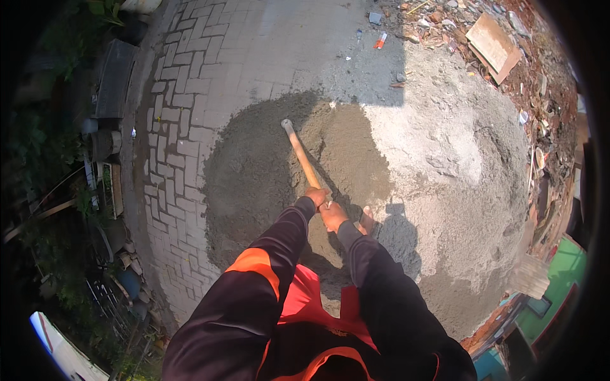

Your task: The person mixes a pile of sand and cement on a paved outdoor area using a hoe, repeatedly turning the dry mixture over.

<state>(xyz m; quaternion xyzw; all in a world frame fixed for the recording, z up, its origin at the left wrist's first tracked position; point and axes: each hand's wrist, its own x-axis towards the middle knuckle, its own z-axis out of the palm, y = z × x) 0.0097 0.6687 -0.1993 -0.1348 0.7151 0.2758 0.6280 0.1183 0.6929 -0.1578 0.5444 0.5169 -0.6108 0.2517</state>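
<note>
Both my hands grip the wooden handle of a hoe [304, 160], which slants away from me up and to the left. My left hand [317, 196] is closed around the shaft. Just behind it, nearer my body, my right hand [332, 216] is wrapped round the same handle. The hoe's grey metal socket shows at the far end; its blade cannot be seen. Beneath it spreads wet grey mortar [248, 171], darker on the left and heaped near the middle. Part of my bare foot [366, 220] shows right of my hands.
To the right lies a broad pile of paler, dry sandy mix [451, 146]. Interlocking paving bricks [181, 133] run along the left, bordered by a kerb and dark plants. Rubble and a broken board [494, 47] lie at the far right, with a green panel [562, 273] lower down.
</note>
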